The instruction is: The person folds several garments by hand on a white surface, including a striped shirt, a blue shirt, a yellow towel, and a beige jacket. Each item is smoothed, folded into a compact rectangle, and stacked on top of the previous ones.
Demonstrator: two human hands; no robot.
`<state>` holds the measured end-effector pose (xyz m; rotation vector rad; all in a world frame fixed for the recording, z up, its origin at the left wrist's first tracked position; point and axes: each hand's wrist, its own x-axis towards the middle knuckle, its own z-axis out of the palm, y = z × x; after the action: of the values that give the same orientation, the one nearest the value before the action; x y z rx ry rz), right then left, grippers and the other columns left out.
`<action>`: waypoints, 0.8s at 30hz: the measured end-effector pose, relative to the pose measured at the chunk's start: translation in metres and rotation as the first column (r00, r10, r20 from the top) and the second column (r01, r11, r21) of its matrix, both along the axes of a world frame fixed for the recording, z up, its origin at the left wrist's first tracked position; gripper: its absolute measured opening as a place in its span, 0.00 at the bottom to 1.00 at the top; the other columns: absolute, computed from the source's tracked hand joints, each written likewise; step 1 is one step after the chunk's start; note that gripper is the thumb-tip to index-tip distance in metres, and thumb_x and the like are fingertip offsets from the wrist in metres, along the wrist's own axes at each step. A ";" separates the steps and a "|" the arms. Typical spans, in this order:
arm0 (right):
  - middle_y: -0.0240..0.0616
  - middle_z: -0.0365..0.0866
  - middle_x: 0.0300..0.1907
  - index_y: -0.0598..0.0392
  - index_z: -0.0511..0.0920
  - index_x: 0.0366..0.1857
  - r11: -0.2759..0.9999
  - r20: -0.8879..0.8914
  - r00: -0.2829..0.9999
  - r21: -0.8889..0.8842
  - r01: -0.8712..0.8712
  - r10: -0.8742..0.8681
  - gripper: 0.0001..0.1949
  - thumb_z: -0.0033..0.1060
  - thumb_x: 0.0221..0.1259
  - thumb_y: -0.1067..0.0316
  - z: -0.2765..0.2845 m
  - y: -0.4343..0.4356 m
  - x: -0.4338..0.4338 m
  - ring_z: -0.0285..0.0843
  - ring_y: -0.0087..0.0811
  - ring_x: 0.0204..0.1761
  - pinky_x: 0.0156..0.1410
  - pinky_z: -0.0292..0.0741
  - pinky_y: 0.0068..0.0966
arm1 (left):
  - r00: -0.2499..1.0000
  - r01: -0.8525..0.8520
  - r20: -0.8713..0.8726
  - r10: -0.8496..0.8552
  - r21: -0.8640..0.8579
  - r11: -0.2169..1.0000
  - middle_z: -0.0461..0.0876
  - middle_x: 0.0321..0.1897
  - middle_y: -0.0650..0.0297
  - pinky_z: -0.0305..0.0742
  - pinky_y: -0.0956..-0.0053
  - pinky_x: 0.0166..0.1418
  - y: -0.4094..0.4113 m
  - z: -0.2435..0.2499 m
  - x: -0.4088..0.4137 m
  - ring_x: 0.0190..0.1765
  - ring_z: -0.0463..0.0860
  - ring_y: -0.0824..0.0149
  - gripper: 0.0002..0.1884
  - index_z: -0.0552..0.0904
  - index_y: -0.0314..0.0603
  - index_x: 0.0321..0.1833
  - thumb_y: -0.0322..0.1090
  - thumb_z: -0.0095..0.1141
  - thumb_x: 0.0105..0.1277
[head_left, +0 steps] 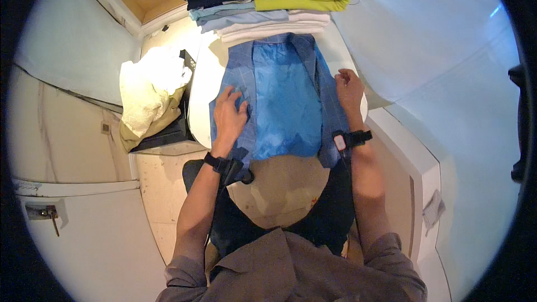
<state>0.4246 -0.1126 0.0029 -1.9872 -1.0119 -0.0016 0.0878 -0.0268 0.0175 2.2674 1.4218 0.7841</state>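
Observation:
A blue checked garment, perhaps a vest or jacket, lies spread on a white table before me. Its front panels are parted to either side, baring a shiny bright blue lining. Over the left panel is my left hand, fingers apart and nothing held; whether it touches the cloth is unclear. My right hand is at the right side of the table, just beyond the garment's edge. Its fingers are curled, and I cannot see whether anything is between them. The lower hem hangs past the near table edge, towards my knees.
Folded clothes stand in stacks at the table's far end, a yellow-green piece among them. To the left, a black crate bears a heap of pale cloth. A white ledge runs along the right, with a grey cloth on it.

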 end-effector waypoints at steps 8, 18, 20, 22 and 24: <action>0.50 0.88 0.38 0.56 0.85 0.46 0.949 0.136 0.979 -0.298 -0.104 0.150 0.17 0.70 0.59 0.56 0.014 0.005 -0.033 0.88 0.49 0.43 0.51 0.81 0.44 | 0.990 0.128 -0.073 -0.124 0.054 0.990 0.73 0.69 0.43 0.69 0.56 0.73 -0.029 -0.028 0.015 0.70 0.73 0.42 0.20 0.84 0.34 0.56 0.34 0.67 0.62; 0.51 0.87 0.41 0.52 0.88 0.37 0.935 0.015 0.999 -0.354 -0.027 0.034 0.14 0.68 0.59 0.53 0.001 0.039 -0.024 0.85 0.56 0.46 0.51 0.82 0.46 | 0.977 0.214 -0.022 -0.213 0.121 0.969 0.79 0.65 0.44 0.75 0.56 0.65 -0.047 -0.018 0.057 0.66 0.78 0.43 0.22 0.84 0.36 0.58 0.35 0.68 0.61; 0.53 0.89 0.40 0.59 0.86 0.33 0.934 -0.113 0.993 -0.353 -0.059 0.021 0.15 0.59 0.57 0.57 0.015 0.042 -0.014 0.86 0.57 0.45 0.54 0.81 0.48 | 0.957 0.281 0.137 -0.256 -0.212 0.936 0.84 0.57 0.47 0.79 0.60 0.57 -0.046 -0.004 0.080 0.57 0.83 0.48 0.19 0.84 0.33 0.56 0.33 0.66 0.63; 0.52 0.88 0.35 0.61 0.86 0.32 0.912 -0.238 0.965 -0.361 -0.195 0.112 0.15 0.62 0.57 0.57 0.016 0.045 0.008 0.87 0.55 0.39 0.50 0.82 0.46 | 0.910 0.343 0.381 -0.162 -0.476 0.810 0.86 0.51 0.51 0.80 0.64 0.50 -0.048 -0.005 0.110 0.49 0.85 0.53 0.18 0.84 0.29 0.55 0.33 0.65 0.65; 0.51 0.88 0.30 0.61 0.85 0.31 0.894 -0.360 0.919 -0.342 -0.289 0.160 0.15 0.65 0.57 0.58 0.014 0.049 0.019 0.87 0.52 0.34 0.44 0.82 0.43 | 0.785 0.415 0.611 0.103 -0.643 0.644 0.87 0.48 0.54 0.80 0.68 0.46 -0.048 -0.017 0.143 0.43 0.85 0.59 0.18 0.83 0.27 0.55 0.33 0.65 0.66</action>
<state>0.4438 -0.0633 0.0166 -2.1110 -1.0789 0.6864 0.2312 -0.0752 0.0007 1.2825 0.9321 0.5983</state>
